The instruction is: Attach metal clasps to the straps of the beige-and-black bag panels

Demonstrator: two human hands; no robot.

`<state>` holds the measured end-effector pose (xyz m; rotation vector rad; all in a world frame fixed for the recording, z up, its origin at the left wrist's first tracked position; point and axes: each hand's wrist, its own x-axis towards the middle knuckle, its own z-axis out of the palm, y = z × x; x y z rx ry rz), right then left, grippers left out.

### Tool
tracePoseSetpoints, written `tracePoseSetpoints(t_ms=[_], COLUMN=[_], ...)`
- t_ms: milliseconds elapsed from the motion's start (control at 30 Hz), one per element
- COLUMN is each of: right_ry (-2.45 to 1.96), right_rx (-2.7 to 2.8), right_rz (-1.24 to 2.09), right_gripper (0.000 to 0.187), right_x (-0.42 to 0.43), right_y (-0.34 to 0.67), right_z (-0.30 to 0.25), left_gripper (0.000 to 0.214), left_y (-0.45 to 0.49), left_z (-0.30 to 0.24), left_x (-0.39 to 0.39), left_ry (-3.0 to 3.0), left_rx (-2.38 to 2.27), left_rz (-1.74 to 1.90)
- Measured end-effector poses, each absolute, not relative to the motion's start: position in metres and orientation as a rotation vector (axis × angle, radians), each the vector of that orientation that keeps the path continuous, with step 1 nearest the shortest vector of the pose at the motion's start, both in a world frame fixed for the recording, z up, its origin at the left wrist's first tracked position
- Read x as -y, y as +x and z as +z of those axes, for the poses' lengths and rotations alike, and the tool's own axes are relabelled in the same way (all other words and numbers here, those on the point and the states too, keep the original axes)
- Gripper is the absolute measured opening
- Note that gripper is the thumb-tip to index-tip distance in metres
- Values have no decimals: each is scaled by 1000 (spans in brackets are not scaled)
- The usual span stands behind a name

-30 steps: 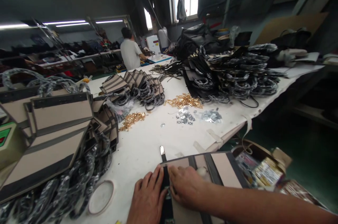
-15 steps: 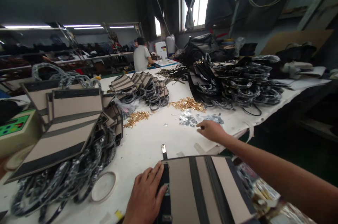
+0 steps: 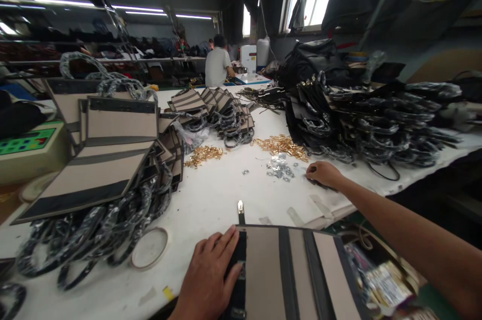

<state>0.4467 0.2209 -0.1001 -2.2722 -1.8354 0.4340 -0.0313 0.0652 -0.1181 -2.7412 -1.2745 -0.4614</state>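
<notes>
A beige bag panel with dark stripes lies at the near edge of the white table. My left hand rests flat on its black left strip, fingers spread. A small metal tab pokes out past the panel's top edge. My right hand is stretched out over the table, fingers curled down onto a scatter of small silver metal pieces; what it pinches is hidden.
Stacks of beige bags with plastic-wrapped handles fill the left. A black pile of wrapped handles sits right. Gold fittings and more gold fittings lie mid-table. A tape roll lies near me. A person stands far off.
My right hand left the bag panel, reached out to the right and settled on the silver pieces. My left hand stayed on the black strip. The view tilted up.
</notes>
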Motion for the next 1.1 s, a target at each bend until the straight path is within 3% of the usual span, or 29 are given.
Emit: tracePoseSetpoints(t_ms=[367, 567, 733, 967, 1100], right_ry=[-2172, -1776, -1476, -1512, -1457], right_rx=[1756, 1894, 1940, 2023, 2134], right_rz=[541, 1184, 1589, 1580, 1403], right_gripper=[26, 29, 22, 21, 17], right_x=[-196, -152, -128, -136, -132], right_y=[425, 305, 209, 193, 191], right_z=[-70, -40, -50, -72, -77], left_gripper=[61, 61, 63, 62, 65], left_y=[-27, -22, -23, -26, -27], left_z=[-109, -99, -95, -97, -98], left_x=[-58, -54, -52, -49, -50], left_ry=[-2833, -2922, -2952, -2972, -2980], left_rx=[1406, 1545, 1599, 1619, 1620], left_rz=[-437, -395, -401, -447, -475])
